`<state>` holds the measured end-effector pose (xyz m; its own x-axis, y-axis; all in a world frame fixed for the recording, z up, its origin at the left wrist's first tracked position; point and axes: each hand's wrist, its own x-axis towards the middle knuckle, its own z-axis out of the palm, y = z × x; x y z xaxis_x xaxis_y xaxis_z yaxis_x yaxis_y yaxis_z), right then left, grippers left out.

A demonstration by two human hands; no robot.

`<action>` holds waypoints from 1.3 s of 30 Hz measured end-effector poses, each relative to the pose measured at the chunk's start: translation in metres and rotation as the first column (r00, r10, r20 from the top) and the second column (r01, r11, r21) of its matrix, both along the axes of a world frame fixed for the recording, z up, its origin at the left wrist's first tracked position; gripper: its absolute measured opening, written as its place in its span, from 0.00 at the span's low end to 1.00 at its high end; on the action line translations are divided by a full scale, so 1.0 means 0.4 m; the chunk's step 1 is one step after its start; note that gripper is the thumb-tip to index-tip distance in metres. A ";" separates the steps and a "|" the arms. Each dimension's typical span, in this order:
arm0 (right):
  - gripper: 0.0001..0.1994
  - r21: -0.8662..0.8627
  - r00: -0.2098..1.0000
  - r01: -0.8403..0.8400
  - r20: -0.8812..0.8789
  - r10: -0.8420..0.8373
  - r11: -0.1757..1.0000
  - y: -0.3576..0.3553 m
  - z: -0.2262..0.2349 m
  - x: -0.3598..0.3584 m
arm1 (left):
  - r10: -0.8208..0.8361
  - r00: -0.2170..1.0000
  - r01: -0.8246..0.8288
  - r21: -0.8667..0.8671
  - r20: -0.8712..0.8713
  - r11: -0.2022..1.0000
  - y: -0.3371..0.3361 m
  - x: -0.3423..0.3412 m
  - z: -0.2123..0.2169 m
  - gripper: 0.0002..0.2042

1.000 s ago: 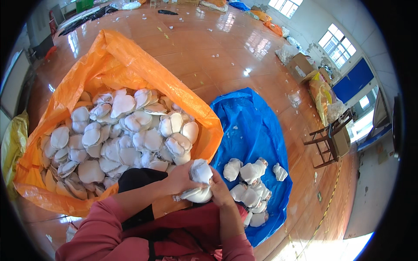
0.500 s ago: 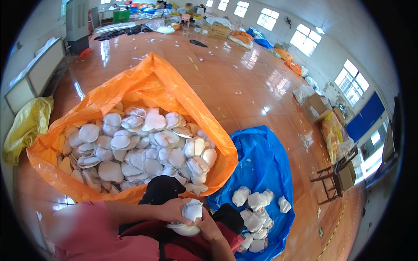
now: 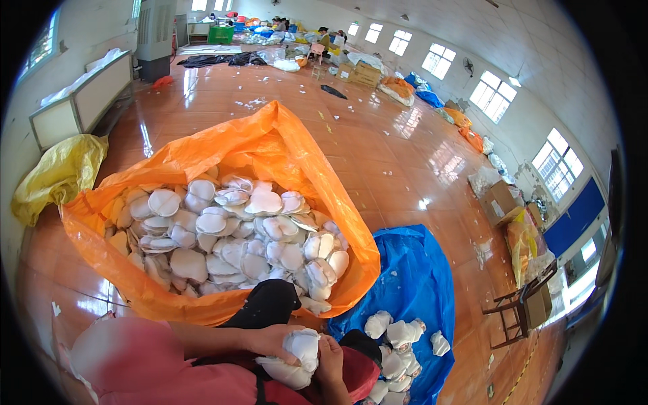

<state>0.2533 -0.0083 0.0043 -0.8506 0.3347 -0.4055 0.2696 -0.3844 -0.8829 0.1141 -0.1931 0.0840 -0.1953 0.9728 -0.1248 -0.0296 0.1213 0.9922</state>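
Head view: low in the frame, just left of centre, the person's left hand (image 3: 273, 341) and right hand (image 3: 329, 358) are pressed together around a white moulded foam cup (image 3: 297, 358), with what looks like a second cup nested beneath it. The left hand's fingers curl over the top edge and the right hand grips from the side, so both are closed on the piece, held over the lap.

It looks light and soft, springy rather than stiff, the sort of thing that dents under a thumb and pops back. I'd judge it neither fragile nor slippery; the rim is the natural place to pinch it, since the domed middle would just cave in.

Centre left, one orange sack (image 3: 270, 152) lies open on the floor, heaped with the same white cups, too many and too overlapped to count, easily several dozen. At lower right, one blue sack (image 3: 418, 270) is spread out with a smaller cluster of finished cups (image 3: 401, 334); I count about eight, some cut off by the person's knee. One yellow bag (image 3: 57, 172) sits crumpled at the left edge, and a wooden chair (image 3: 523, 304) stands at the right on the polished brown floor (image 3: 378, 148).
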 end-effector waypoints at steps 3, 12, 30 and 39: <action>0.12 0.056 0.996 0.040 -0.088 -0.034 0.998 -0.014 -0.003 -0.015 | 0.004 0.996 -0.005 0.010 0.084 1.000 -0.008 0.015 -0.024 0.39; 0.30 -0.119 0.959 -0.146 -0.260 0.111 0.982 -0.043 0.063 -0.022 | -0.108 0.963 0.097 0.056 0.246 0.994 -0.003 0.032 -0.039 0.41; 0.15 -0.260 0.958 -0.104 -0.284 0.027 0.960 -0.049 -0.051 0.028 | -0.114 0.929 0.096 0.067 0.353 0.993 -0.007 0.084 -0.052 0.33; 0.16 -0.235 0.973 -0.128 -0.216 0.077 0.964 -0.086 -0.010 0.061 | -0.175 0.926 0.176 0.029 0.335 0.984 -0.021 0.115 -0.031 0.29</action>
<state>0.2775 -0.0428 0.0004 -0.9480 0.1530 -0.2792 0.1441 -0.5758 -0.8048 0.1601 -0.2013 0.0717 0.0322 0.9874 -0.1552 -0.3384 0.1569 0.9278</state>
